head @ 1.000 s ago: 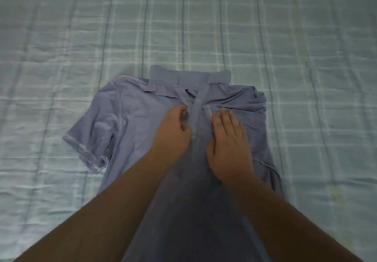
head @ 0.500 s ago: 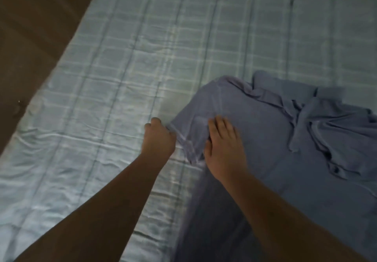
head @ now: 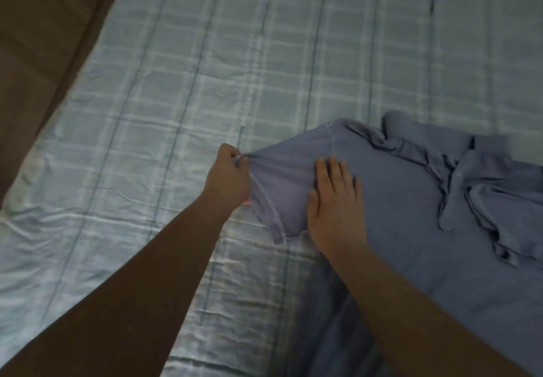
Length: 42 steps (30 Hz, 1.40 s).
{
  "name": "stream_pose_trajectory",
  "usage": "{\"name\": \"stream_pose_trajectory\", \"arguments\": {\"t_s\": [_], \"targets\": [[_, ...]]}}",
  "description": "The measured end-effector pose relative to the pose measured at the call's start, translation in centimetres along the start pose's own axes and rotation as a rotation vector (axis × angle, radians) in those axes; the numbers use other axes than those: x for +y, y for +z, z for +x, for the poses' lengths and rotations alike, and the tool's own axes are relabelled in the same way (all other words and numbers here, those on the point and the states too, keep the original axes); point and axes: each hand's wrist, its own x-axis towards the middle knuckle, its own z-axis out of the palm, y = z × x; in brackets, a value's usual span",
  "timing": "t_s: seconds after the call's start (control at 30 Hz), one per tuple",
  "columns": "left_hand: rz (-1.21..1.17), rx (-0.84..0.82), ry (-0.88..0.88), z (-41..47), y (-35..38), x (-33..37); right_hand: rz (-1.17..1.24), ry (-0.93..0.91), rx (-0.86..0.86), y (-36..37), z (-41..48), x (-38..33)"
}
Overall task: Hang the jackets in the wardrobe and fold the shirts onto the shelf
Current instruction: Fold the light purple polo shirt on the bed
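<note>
A home bedroom: a bed under a plaid bedsheet (head: 205,83), brown floor (head: 44,24) beside it.

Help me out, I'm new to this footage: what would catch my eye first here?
A blue-grey polo shirt lies on the plaid bedsheet, right of centre, its collar rumpled. The left hand pinches the sleeve hem, holding it stretched leftward, while the right hand lies flat on the shirt beside it.

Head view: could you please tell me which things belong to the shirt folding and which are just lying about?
In the job: blue polo shirt; left hand, pinching its sleeve; right hand, flat on the shirt.
Just there: checked bedsheet; brown surface at upper left.
</note>
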Motion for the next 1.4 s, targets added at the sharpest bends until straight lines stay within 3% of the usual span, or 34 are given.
{"name": "stream_pose_trajectory", "arguments": {"t_s": [0.1,0.27,0.5,0.6,0.77,1.0,1.17,1.27,1.4], "targets": [[0.127,0.030,0.114,1.3,0.1,-0.2,-0.074,0.017,-0.055,2.1,0.8,-0.8],[0.179,0.056,0.134,1.5,0.5,-0.2,-0.141,0.067,-0.054,3.9,1.2,-1.8],[-0.161,-0.028,0.075,-2.0,2.7,2.8,0.000,-0.011,-0.092,1.1,0.9,0.1],[-0.193,-0.103,0.120,-4.2,6.0,5.7,0.072,0.089,0.003,-1.4,-0.2,3.5],[-0.045,-0.279,0.182,-6.8,14.2,8.1,0.010,0.172,0.052,-4.5,-3.0,11.2],[0.238,-0.381,0.265,-9.3,22.4,8.9,-0.006,0.159,0.039,-5.6,-4.7,17.8],[0.605,-0.070,0.807,-8.2,21.3,5.8,0.031,0.110,0.083,-4.9,-4.5,18.5],[0.872,-0.100,0.724,-7.5,21.3,4.4,-0.026,0.079,0.051,-3.8,-3.8,18.5],[0.998,-0.143,0.727,-7.2,22.7,2.1,-0.074,0.049,0.004,-1.4,-3.4,19.2]]}}
